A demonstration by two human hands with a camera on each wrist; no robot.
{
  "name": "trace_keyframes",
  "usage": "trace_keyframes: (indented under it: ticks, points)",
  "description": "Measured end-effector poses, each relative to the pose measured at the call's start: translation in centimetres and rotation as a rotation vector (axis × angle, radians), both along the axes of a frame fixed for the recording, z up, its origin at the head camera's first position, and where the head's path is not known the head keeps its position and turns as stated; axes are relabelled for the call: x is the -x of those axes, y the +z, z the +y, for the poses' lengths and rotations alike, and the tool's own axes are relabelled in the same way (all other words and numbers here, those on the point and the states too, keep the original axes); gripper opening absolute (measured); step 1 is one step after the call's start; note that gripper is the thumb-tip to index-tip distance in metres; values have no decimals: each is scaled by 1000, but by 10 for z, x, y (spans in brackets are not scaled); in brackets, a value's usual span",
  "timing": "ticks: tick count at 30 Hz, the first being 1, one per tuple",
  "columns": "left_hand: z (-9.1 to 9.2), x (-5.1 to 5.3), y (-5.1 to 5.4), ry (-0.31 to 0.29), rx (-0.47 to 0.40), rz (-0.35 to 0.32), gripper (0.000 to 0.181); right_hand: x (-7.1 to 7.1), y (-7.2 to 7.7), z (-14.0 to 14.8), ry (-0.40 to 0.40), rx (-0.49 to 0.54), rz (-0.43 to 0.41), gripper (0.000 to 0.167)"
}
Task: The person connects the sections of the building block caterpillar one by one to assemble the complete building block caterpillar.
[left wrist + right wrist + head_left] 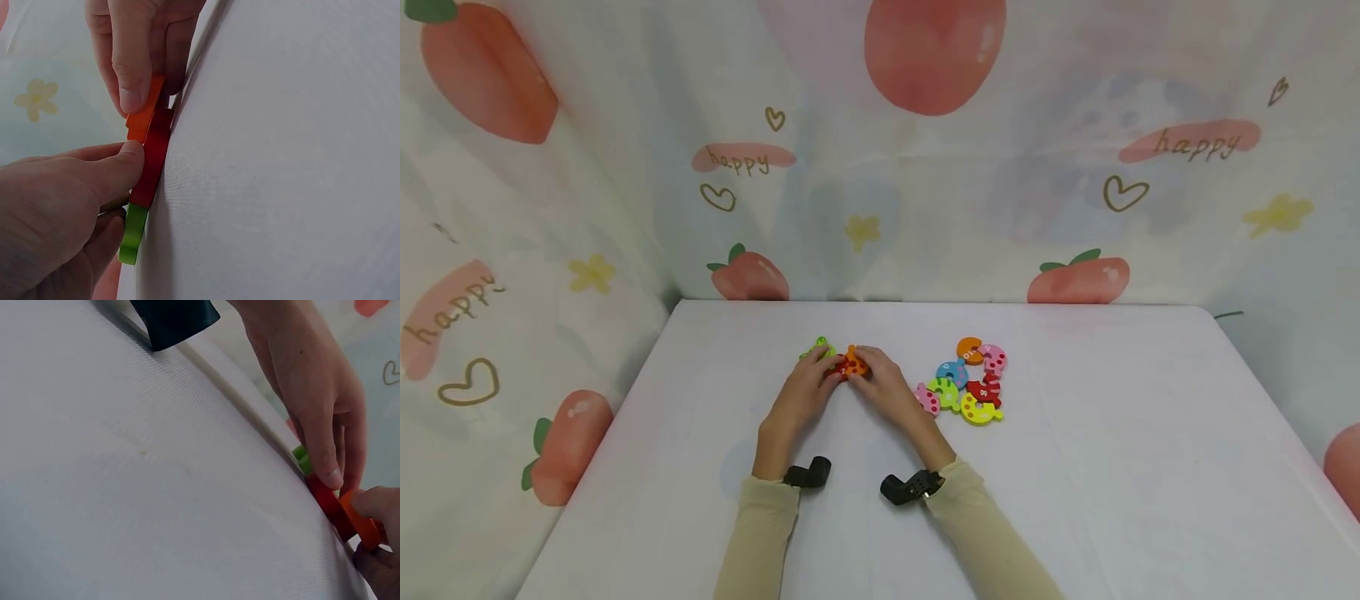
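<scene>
Pinches Red and Orange Pieces Together on a White Table

At left, toward the far edge of the table (1112, 467), shows a green piece (133, 234) partly behind the left hand (801, 392), knob pointing away from the person. Next, pinches a red piece (153, 159) between left thumb and fingers, low on the cloth, long axis roughly left to right, smooth-edged, face mostly covered. Just right, pinches an orange piece (856, 365) between thumb and fingers of the right hand (891, 392); tilts it against the red end, knob pointing away, darker spots on its face. Beyond, shows a loose loop: lower pink piece (928, 400), lime piece (942, 385), blue piece (951, 367), orange-brown piece (966, 350), yellow piece (977, 417), second red piece (985, 391), upper pink piece (996, 354).
</scene>
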State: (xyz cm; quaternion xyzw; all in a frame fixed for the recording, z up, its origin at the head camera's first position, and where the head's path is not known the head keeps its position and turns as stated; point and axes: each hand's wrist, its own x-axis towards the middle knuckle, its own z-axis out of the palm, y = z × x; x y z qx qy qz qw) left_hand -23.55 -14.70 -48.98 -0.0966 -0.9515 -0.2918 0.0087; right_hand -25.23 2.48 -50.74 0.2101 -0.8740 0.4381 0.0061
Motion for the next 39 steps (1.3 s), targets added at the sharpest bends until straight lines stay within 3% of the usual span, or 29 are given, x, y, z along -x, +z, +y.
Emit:
trace_keyframes:
  ticks: [16, 29, 39]
  points:
    - [-1, 1, 1, -22, -4, 16, 36, 2, -4, 0, -26, 1, 15, 48]
    - [5, -2, 4, 38, -1, -23, 36, -2, -5, 0, -31, -26, 11, 50]
    - [6, -2, 4, 29, 13, 17, 35, -5, -3, 0, -32, -34, 12, 50]
